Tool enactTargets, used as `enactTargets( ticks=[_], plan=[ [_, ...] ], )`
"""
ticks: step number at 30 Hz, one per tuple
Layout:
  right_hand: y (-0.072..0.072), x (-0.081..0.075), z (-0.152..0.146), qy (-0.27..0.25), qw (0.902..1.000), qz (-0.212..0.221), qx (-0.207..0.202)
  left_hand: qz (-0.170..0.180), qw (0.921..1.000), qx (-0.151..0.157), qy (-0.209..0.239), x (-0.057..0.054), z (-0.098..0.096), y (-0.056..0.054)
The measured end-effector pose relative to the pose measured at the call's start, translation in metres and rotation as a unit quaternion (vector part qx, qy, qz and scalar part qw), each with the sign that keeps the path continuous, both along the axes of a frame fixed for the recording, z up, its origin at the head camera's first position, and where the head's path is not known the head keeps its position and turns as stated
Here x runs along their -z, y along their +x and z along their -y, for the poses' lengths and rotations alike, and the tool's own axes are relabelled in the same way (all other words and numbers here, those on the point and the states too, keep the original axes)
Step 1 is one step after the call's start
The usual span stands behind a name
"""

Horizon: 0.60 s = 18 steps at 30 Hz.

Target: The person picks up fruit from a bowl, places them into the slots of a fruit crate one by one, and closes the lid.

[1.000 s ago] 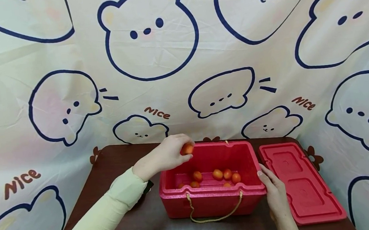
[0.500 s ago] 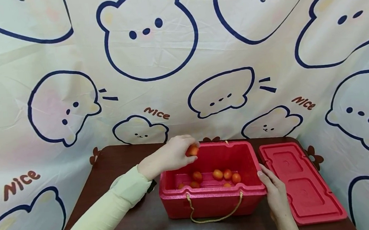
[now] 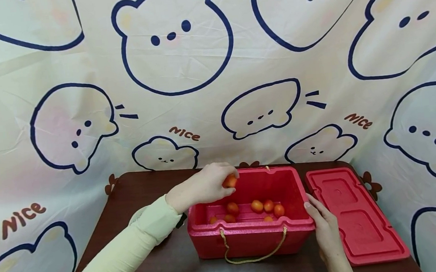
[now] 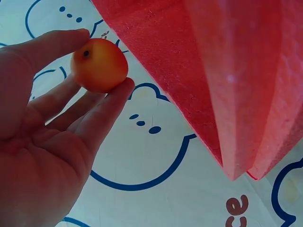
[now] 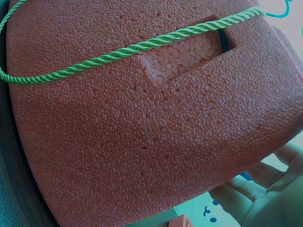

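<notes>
My left hand [image 3: 208,184] pinches a small orange-red tomato [image 4: 99,65] between thumb and fingertips, above the left end of the foam box. In the left wrist view a dark spot marks the tomato's skin, and a pinkish-red wall of the box stands beside it. The red foam box [image 3: 252,242] sits on the table without its lid. Several more tomatoes [image 3: 257,206] lie on its floor, some partly hidden by the front wall. My right hand [image 3: 324,226] holds the box's right side near the front corner, thumb at the rim. In the right wrist view its fingers [image 5: 234,201] touch the box's edge.
The red lid [image 3: 355,214] lies flat on the brown table [image 3: 167,263], right of the box. A rope handle [image 3: 253,260] hangs on the front wall. Behind the table hangs a cloth [image 3: 184,113] printed with cartoon bears. Something dark [image 3: 180,220] shows beneath the left wrist.
My left hand has moved a little to the right and slightly down with the tomato, further over the box. The right hand, box and lid have stayed in place.
</notes>
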State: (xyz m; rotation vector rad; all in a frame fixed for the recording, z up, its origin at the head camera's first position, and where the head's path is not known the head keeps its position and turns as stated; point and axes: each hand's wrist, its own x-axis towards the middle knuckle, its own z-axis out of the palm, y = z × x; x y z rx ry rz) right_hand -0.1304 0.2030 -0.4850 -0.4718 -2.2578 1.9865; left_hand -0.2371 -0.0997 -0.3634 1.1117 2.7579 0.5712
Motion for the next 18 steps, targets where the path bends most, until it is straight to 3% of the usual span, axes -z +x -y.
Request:
enactTargets(
  ticks=[18],
  plan=[
    [0.0003, -0.0003, 0.0004, 0.006, 1.0, 0.005, 0.003, 0.008, 0.9995, 0.001, -0.03, -0.0016, 0.0, 0.0028]
  ],
)
